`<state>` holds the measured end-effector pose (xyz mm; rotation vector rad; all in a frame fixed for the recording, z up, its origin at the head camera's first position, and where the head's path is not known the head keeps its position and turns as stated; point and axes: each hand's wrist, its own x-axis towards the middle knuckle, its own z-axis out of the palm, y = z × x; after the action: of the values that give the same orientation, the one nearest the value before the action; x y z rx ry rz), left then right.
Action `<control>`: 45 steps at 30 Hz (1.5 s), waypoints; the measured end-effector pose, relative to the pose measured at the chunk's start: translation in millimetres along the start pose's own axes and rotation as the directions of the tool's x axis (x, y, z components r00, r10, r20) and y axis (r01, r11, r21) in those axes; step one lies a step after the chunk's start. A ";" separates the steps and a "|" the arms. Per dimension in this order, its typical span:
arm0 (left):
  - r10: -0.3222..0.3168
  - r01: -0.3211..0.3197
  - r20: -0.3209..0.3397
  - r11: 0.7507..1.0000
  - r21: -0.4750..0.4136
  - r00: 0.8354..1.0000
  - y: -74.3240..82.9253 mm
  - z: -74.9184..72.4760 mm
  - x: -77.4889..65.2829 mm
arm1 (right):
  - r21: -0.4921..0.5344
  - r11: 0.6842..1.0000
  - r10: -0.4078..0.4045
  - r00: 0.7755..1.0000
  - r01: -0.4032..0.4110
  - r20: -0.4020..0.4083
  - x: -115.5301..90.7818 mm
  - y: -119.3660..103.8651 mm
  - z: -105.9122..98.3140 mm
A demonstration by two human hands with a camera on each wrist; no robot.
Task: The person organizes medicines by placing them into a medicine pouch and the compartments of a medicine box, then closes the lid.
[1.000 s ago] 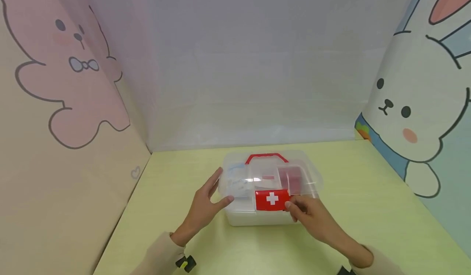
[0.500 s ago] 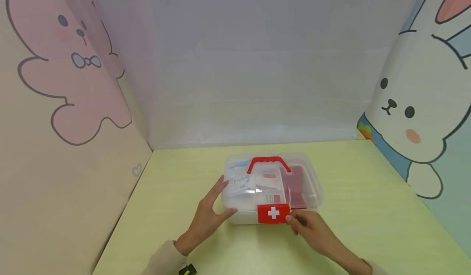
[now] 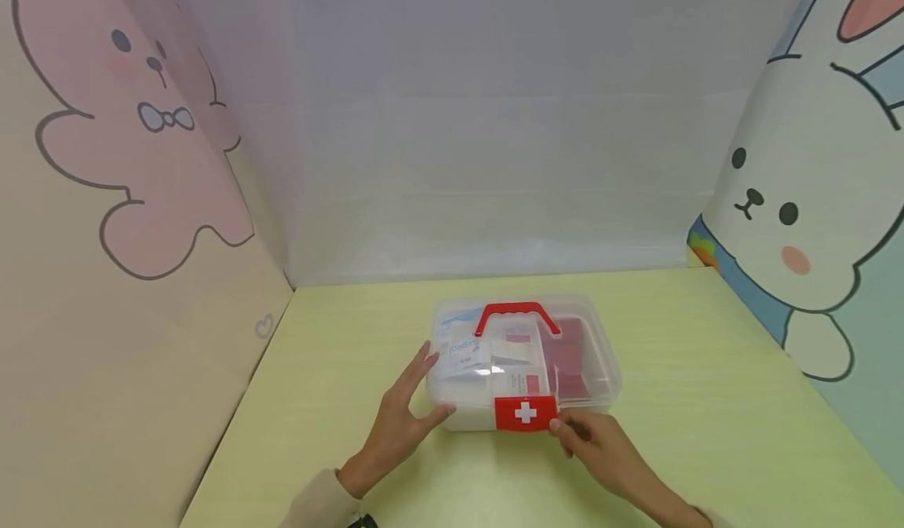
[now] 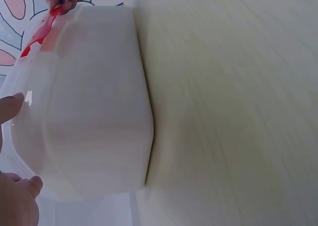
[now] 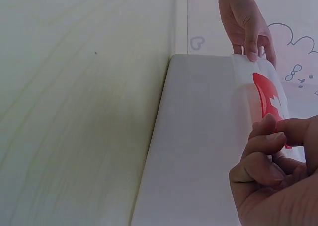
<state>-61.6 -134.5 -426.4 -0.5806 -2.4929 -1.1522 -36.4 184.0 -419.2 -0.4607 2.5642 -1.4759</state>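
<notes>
A first-aid box stands on the table, with a white base (image 3: pixel 469 420) and a clear lid (image 3: pixel 599 355) lying down over it. On the lid is a red carry handle (image 3: pixel 515 307). At the front hangs a red latch (image 3: pixel 526 413) with a white cross. My right hand (image 3: pixel 596 442) pinches the latch's right end between thumb and curled fingers, as the right wrist view also shows. My left hand (image 3: pixel 395 426) touches the lid's left front corner, thumb at the front and fingers spread along the side. Through the lid show a packet (image 3: pixel 461 347) with blue print and a dark red item (image 3: pixel 567 355).
The pale yellow-green table (image 3: pixel 706 402) stretches around the box. A plain whitish wall (image 3: pixel 487 120) rises behind it. Side panels carry a pink cartoon animal (image 3: pixel 151 175) on the left and a white rabbit (image 3: pixel 791 191) on the right.
The lid's front has come down onto the base, and the red latch has sunk with it to overlap the front wall. Both hands have moved slightly down, keeping their places on the box.
</notes>
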 end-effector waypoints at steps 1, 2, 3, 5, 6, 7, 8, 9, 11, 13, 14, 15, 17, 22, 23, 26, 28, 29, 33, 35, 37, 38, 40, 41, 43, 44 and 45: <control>0.005 -0.005 -0.002 1.000 0.005 1.000 -0.3 0.6 -0.1 | -0.017 1.000 -0.001 1.000 0.001 -0.020 -1.0 0.0 -1.0; 0.009 -0.009 -0.003 1.000 0.013 1.000 -1.0 1.3 -0.3 | -0.033 0.999 0.002 0.999 -0.003 -0.046 -2.0 -0.5 -2.5; 0.011 -0.011 -0.004 1.000 0.017 1.000 -1.4 1.8 -0.5 | -0.050 0.999 0.001 0.997 -0.005 -0.080 -3.1 -1.2 -4.5; 0.013 -0.013 -0.004 1.000 0.018 1.000 -2.1 2.6 -0.8 | -0.092 0.996 -0.025 0.986 0.010 -0.164 -5.5 -2.5 -10.0; 0.012 -0.012 -0.003 1.000 0.015 1.000 -2.4 2.9 -0.9 | -0.112 0.993 -0.057 0.974 0.033 -0.218 -6.4 -2.8 -13.4; 0.012 -0.012 -0.003 1.000 0.014 1.000 -2.7 3.2 -1.0 | -0.136 0.989 -0.101 0.955 0.065 -0.277 -7.2 -2.6 -17.2; 0.013 -0.013 -0.004 1.000 0.013 1.000 -3.0 3.3 -1.2 | -0.165 0.980 -0.163 0.926 0.112 -0.340 -7.7 -1.8 -21.3; 0.014 -0.013 -0.005 1.000 0.009 1.000 -3.2 3.4 -1.3 | -0.204 0.965 -0.234 0.886 0.163 -0.400 -7.5 -0.2 -25.7; 0.018 -0.018 -0.008 1.000 0.010 1.000 -4.0 3.8 -1.3 | -0.290 0.930 -0.347 0.801 0.226 -0.488 -6.4 3.7 -34.4; 0.021 -0.020 -0.011 1.000 0.011 1.000 -4.4 4.0 -1.4 | -0.336 0.918 -0.370 0.768 0.213 -0.523 -4.7 8.2 -41.8; 0.022 -0.022 -0.014 1.000 0.011 1.000 -4.6 4.1 -1.4 | -0.341 0.920 -0.356 0.779 0.194 -0.517 -3.8 10.3 -44.8; 0.022 -0.022 -0.015 1.000 0.005 1.000 -4.7 4.1 -1.6 | -0.328 0.931 -0.316 0.808 0.162 -0.497 -3.2 12.1 -46.9; 0.018 -0.018 -0.013 1.000 -0.009 1.000 -5.2 4.1 -2.3 | -0.277 0.955 -0.214 0.882 0.100 -0.420 -2.5 15.5 -49.1; 0.000 0.001 0.006 0.996 -0.091 1.000 -7.1 4.7 -4.1 | -0.156 0.986 -0.102 0.949 0.057 -0.297 -1.8 22.6 -47.8; -0.004 0.005 0.009 0.995 -0.103 1.000 -7.6 4.9 -3.9 | -0.153 0.986 -0.105 0.948 0.061 -0.299 -1.2 23.9 -47.2; -0.004 0.005 0.012 0.994 -0.112 1.000 -8.8 5.4 -2.8 | -0.141 0.988 -0.098 0.946 0.056 -0.309 0.4 26.6 -45.8; 0.000 0.000 0.008 0.995 -0.103 1.000 -10.4 6.0 -1.8 | -0.141 0.988 -0.102 0.944 0.060 -0.313 1.7 28.2 -45.4; 0.001 0.000 0.006 0.995 -0.097 1.000 -10.9 6.2 -1.4 | -0.146 0.988 -0.102 0.943 0.058 -0.316 2.2 28.5 -45.2; 0.007 -0.008 -0.014 0.997 -0.080 1.000 -13.7 6.4 -0.8 | -0.144 0.986 -0.129 0.935 0.085 -0.331 4.2 27.8 -44.2; 0.006 -0.008 -0.018 0.997 -0.077 1.000 -14.3 5.7 -0.3 | -0.134 0.986 -0.137 0.933 0.097 -0.333 5.8 27.0 -43.7; 0.006 -0.007 -0.016 0.997 -0.077 1.000 -15.4 5.2 0.5 | -0.120 0.987 -0.145 0.931 0.111 -0.334 7.9 26.7 -43.4; 0.005 -0.007 -0.015 0.997 -0.078 1.000 -15.9 4.9 0.9 | -0.115 0.987 -0.144 0.931 0.112 -0.335 8.9 26.4 -43.2; 0.011 -0.012 -0.014 0.997 -0.074 1.000 -17.7 4.7 2.0 | -0.109 0.988 -0.139 0.930 0.108 -0.341 10.7 25.8 -42.7; 0.013 -0.014 -0.016 0.997 -0.074 1.000 -18.6 4.5 2.6 | -0.102 0.989 -0.135 0.929 0.106 -0.345 11.4 25.6 -42.4; 0.010 -0.012 -0.021 0.997 -0.082 1.000 -20.3 4.2 3.9 | -0.094 0.990 -0.129 0.928 0.102 -0.350 13.0 25.4 -41.8; 0.005 -0.007 -0.023 0.996 -0.086 1.000 -21.1 4.1 4.6 | -0.086 0.991 -0.126 0.928 0.103 -0.350 13.8 25.6 -41.5; 0.002 -0.005 -0.027 0.996 -0.093 1.000 -21.9 3.9 5.6 | -0.082 0.991 -0.126 0.929 0.104 -0.349 15.1 25.8 -41.3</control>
<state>-77.6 -143.1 -440.3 -0.5904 -2.4251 -1.2725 -67.0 224.8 -420.2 -0.3892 2.9116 -1.6554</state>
